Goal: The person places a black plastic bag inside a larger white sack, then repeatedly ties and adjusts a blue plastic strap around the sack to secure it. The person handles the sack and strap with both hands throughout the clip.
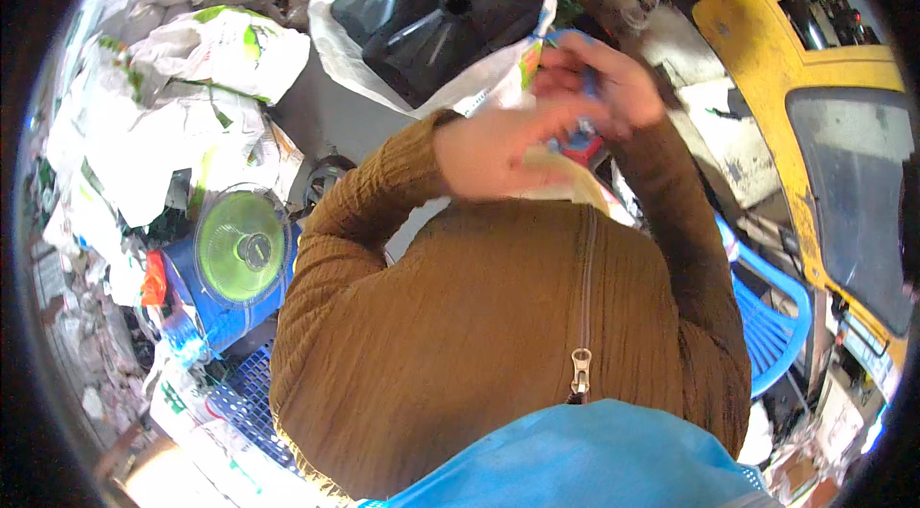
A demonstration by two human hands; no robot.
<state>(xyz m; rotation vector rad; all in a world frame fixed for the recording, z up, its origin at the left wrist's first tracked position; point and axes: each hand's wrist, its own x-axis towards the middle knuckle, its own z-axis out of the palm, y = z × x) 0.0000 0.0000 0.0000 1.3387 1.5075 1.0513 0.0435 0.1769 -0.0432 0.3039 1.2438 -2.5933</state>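
Note:
My left hand (503,146) reaches across in front of my chest, its fingers smeared by motion. My right hand (623,86) curls in close beside it, the two meeting or overlapping. Between and along the fingers shows something blue and narrow (590,81), too blurred to name. Just beyond both hands stands an open white sack (331,67) with black plastic jugs (412,67) in it. The near right part of the sack's rim lies close to my right fingers. Below the hands, something red and something pale are partly hidden.
White and green plastic bags (220,53) are heaped at the left. A green fan (244,247) sits beside a blue bin (182,288) and a blue basket (251,379). At right are a blue plastic chair (781,316) and a yellow-framed metal panel with a window (752,19).

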